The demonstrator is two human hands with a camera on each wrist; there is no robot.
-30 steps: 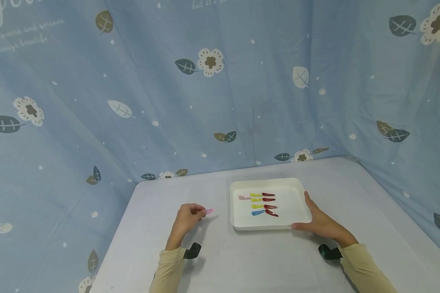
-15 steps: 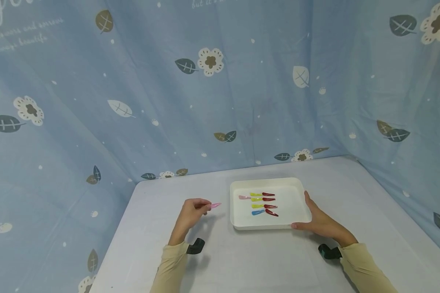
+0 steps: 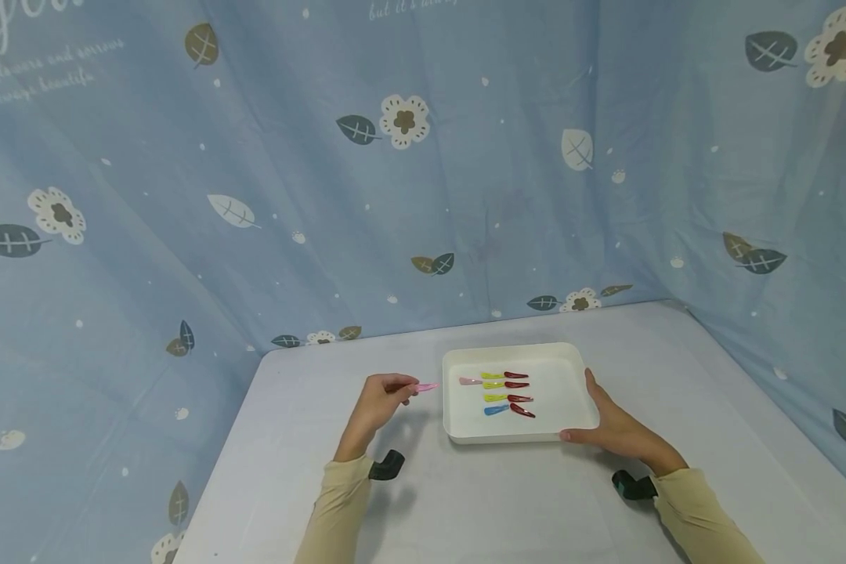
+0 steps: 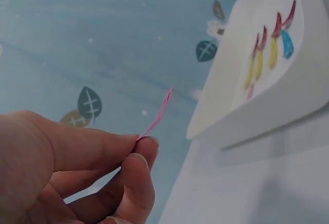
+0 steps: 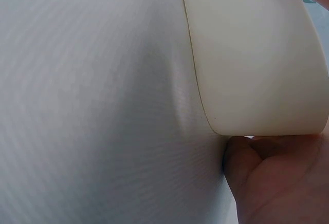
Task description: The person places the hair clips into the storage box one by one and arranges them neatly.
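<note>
My left hand (image 3: pixel 379 401) pinches a pink snap hair clip (image 3: pixel 427 387) by one end between thumb and fingers. The clip's free end points at the left side of a white tray (image 3: pixel 562 399), close to its rim; in the left wrist view the pink clip (image 4: pixel 161 112) stands clear of the tray wall. My right hand (image 3: pixel 616 427) grips the tray's near right corner, thumb on the front side and fingers along the right side. Inside lie several red clips (image 3: pixel 517 385), 3 yellow clips (image 3: pixel 494 397), a blue clip (image 3: pixel 496 410) and a pale pink clip (image 3: pixel 469 381).
A white-covered table (image 3: pixel 507 501) carries the tray. Behind it and at both sides hangs a blue curtain (image 3: pixel 310 172) with leaves and flowers. Black camera mounts (image 3: pixel 386 465) sit at both wrists.
My left hand has risen from lower left and moved right with the pink hair clip, bringing it near the tray's left rim. The right hand and the tray have stayed put.
</note>
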